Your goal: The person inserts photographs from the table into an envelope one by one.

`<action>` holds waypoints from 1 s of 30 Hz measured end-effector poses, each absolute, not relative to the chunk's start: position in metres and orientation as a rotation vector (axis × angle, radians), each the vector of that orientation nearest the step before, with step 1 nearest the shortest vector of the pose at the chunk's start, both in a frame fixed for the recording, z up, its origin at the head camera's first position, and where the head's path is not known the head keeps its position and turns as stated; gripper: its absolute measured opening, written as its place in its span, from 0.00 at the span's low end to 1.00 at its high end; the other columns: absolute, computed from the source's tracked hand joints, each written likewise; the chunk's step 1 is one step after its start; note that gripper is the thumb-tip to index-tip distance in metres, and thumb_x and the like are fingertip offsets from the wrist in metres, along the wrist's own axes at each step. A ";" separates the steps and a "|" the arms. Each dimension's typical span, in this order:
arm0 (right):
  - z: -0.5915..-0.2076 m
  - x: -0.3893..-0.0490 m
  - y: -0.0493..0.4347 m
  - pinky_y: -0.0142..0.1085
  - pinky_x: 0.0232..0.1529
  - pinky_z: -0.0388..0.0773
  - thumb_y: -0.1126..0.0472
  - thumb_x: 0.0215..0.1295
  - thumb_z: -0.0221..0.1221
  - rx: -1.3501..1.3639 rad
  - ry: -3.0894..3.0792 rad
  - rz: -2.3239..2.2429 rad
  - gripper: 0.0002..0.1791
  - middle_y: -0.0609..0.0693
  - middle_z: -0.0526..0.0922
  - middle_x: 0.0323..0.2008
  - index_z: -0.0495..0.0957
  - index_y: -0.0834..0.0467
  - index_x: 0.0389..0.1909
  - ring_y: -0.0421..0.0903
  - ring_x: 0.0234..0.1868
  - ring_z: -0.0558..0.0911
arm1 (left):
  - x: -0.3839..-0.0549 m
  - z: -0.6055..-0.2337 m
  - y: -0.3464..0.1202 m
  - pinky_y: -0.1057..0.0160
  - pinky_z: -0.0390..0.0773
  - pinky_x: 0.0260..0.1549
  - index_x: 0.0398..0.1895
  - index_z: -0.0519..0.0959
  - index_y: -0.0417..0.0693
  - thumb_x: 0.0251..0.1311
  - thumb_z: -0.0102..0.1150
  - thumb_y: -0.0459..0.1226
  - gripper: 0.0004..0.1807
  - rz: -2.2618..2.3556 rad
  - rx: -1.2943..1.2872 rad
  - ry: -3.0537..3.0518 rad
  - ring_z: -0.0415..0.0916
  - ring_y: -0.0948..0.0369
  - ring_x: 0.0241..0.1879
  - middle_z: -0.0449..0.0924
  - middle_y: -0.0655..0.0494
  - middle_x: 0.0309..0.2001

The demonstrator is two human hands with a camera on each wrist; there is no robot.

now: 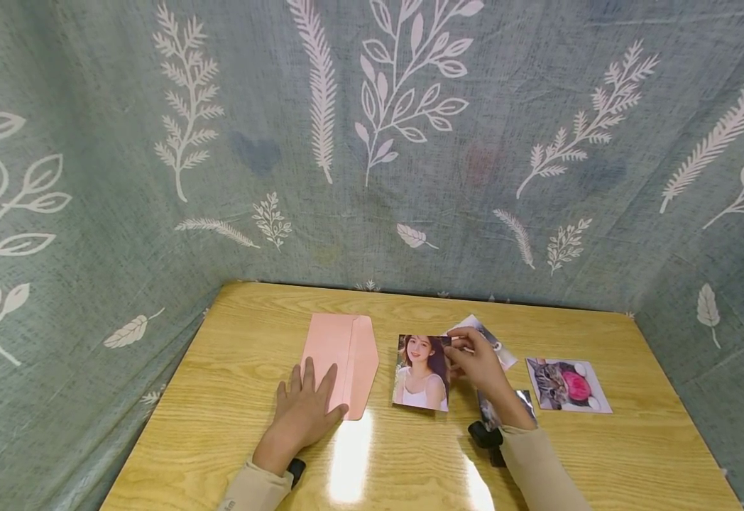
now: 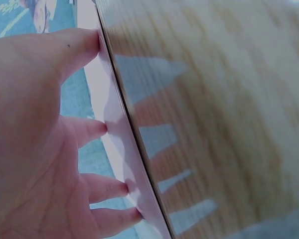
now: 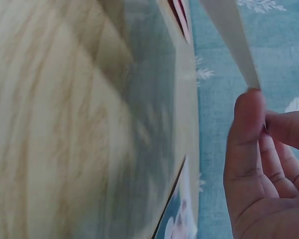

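A pink envelope [image 1: 329, 341] lies on the left part of the table, its flap [image 1: 363, 362] folded out to the right. On its lower half rests my left hand [image 1: 307, 410], fingers spread and straight; in the left wrist view the fingertips [image 2: 120, 187] touch the envelope's surface. My right hand [image 1: 479, 362] pinches the right edge of a portrait photo [image 1: 422, 376] between thumb and fingers. In the right wrist view this photo [image 3: 234, 37] appears nearly edge-on, raised off the wooden table. It shows a person in a white top.
Behind the right hand a photo [image 1: 496, 344] lies tilted on the table. Another photo [image 1: 524, 403] is partly covered by the right forearm. Farther right lies a cat photo [image 1: 570, 385]. A patterned curtain [image 1: 372, 234] hangs around the wooden table [image 1: 250, 341].
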State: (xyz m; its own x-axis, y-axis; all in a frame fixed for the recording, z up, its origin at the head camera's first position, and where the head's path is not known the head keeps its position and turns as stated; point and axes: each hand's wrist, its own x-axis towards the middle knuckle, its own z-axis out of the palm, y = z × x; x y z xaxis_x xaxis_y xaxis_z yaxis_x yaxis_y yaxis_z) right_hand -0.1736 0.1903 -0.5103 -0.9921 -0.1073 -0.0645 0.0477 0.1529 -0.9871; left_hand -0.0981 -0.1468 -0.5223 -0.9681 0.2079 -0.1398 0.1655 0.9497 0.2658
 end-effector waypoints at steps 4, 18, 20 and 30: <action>-0.507 -0.176 0.186 0.52 0.27 0.83 0.72 0.70 0.58 -0.062 2.269 -1.994 0.19 0.64 0.77 0.41 0.69 0.71 0.59 0.53 0.24 0.83 | -0.096 -0.520 -0.147 0.25 0.51 0.61 0.79 0.58 0.51 0.68 0.55 0.59 0.42 0.404 0.287 2.938 0.44 0.29 0.72 0.45 0.26 0.75; -0.509 -0.195 0.167 0.52 0.29 0.83 0.71 0.70 0.58 -0.107 2.243 -2.015 0.20 0.64 0.79 0.42 0.69 0.70 0.61 0.49 0.26 0.82 | -0.097 -0.523 -0.148 0.24 0.49 0.60 0.79 0.57 0.51 0.67 0.56 0.58 0.43 0.449 0.281 2.929 0.41 0.28 0.72 0.43 0.26 0.75; -0.511 -0.198 0.164 0.53 0.29 0.83 0.72 0.70 0.59 -0.118 2.249 -2.025 0.20 0.62 0.79 0.41 0.70 0.70 0.60 0.48 0.27 0.82 | -0.097 -0.524 -0.148 0.23 0.49 0.60 0.79 0.57 0.50 0.67 0.57 0.58 0.43 0.453 0.286 2.929 0.42 0.27 0.72 0.43 0.26 0.75; -0.515 -0.207 0.145 0.53 0.26 0.83 0.73 0.69 0.58 -0.093 2.206 -2.076 0.17 0.60 0.79 0.38 0.71 0.70 0.57 0.46 0.25 0.82 | -0.099 -0.524 -0.147 0.23 0.49 0.59 0.78 0.59 0.51 0.67 0.58 0.58 0.42 0.459 0.269 2.931 0.42 0.27 0.72 0.44 0.25 0.75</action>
